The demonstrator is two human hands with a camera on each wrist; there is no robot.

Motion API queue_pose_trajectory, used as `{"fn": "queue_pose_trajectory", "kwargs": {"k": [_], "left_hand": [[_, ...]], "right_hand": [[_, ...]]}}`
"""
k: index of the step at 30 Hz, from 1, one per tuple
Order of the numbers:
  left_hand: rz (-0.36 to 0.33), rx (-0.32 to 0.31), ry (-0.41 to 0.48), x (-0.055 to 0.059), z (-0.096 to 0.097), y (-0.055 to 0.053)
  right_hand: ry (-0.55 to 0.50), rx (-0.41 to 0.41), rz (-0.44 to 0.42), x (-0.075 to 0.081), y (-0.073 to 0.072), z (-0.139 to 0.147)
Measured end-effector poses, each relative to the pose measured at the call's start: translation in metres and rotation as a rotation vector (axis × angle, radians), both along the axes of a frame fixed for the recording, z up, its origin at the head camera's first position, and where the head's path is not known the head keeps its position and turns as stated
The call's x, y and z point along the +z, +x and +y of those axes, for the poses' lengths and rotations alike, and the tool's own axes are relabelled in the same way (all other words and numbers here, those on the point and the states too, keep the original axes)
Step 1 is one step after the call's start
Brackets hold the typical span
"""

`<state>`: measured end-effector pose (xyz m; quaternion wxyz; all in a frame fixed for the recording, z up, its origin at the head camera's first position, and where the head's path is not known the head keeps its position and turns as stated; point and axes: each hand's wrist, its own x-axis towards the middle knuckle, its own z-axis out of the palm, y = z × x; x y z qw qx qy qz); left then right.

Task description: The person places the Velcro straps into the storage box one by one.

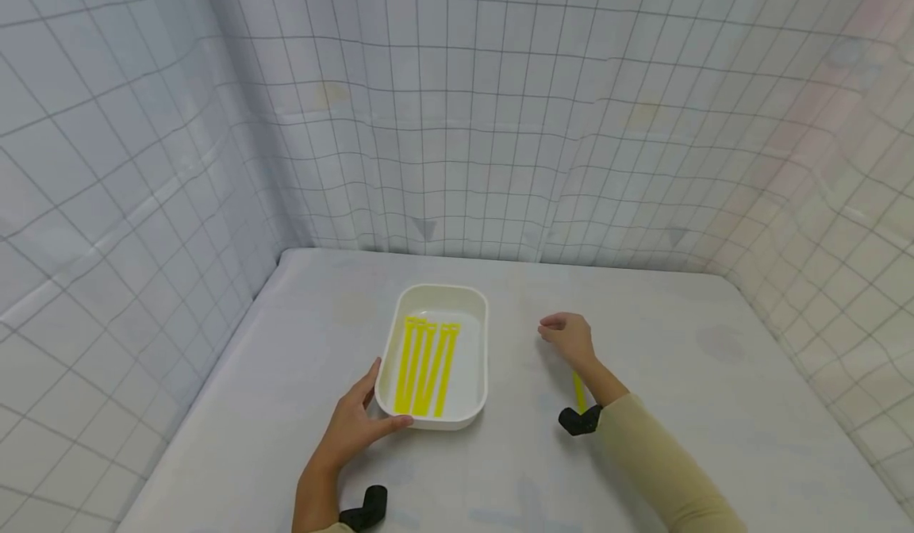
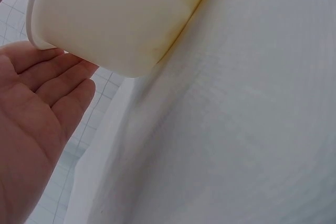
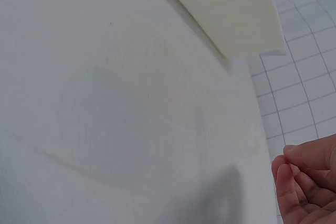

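A white rectangular tray [image 1: 478,358] stands on the table, left of its middle. Side by side inside lie several slim yellow sticks [image 1: 427,366] with short crosswise heads, shaped like disposable razors. My left hand [image 1: 360,418] spans the tray's near left corner, thumb at the front wall. In the left wrist view, the long, nearly straight fingers [image 2: 65,80] touch just under the rim. To the right, my right hand [image 1: 569,339] hovers over the table, its fingers curled, thumb against the index fingertip and nothing visible between them. Another yellow stick [image 1: 579,394] shows partly under my right wrist.
A pale cloth covers the table [image 1: 664,343]. Gridded white curtains [image 1: 457,120] hang behind it and along both sides. In the right wrist view, the tray's cream outer wall [image 3: 231,14] rises at the top.
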<state>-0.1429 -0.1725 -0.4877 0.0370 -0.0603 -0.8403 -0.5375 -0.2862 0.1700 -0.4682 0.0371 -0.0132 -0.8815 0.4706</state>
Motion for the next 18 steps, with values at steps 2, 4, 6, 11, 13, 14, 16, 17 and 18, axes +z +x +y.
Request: {"fn": "queue_pose_trajectory", "kwargs": {"k": [2,4,6,11,13,14,16,17,18], "left_hand": [[-0.008,0.002,-0.002,0.001,0.0,0.0],[-0.016,0.003,-0.004,0.001,0.0,0.0],[-0.023,0.004,0.001,0.0,0.0,0.0],[-0.028,0.011,-0.01,0.0,0.0,-0.001],[-0.027,0.012,-0.014,0.0,0.0,-0.001],[-0.026,0.012,-0.014,0.0,0.0,-0.001],[-0.026,0.012,-0.011,0.0,0.0,-0.001],[-0.027,0.012,-0.011,0.0,0.0,-0.001],[-0.027,0.013,-0.01,-0.001,0.0,-0.001]], "right_hand": [[0.036,-0.021,0.017,-0.001,-0.002,0.007],[0.063,-0.048,0.037,-0.002,-0.005,0.014],[0.074,-0.068,0.047,-0.002,-0.007,0.02],[0.11,-0.106,0.042,-0.004,-0.013,0.034],[0.12,-0.124,0.021,-0.004,-0.015,0.037],[0.123,-0.133,0.008,-0.005,-0.015,0.038],[0.128,-0.148,-0.013,-0.004,-0.015,0.04],[0.129,-0.155,-0.023,-0.005,-0.015,0.04],[0.136,-0.158,-0.027,-0.005,-0.015,0.041]]}}
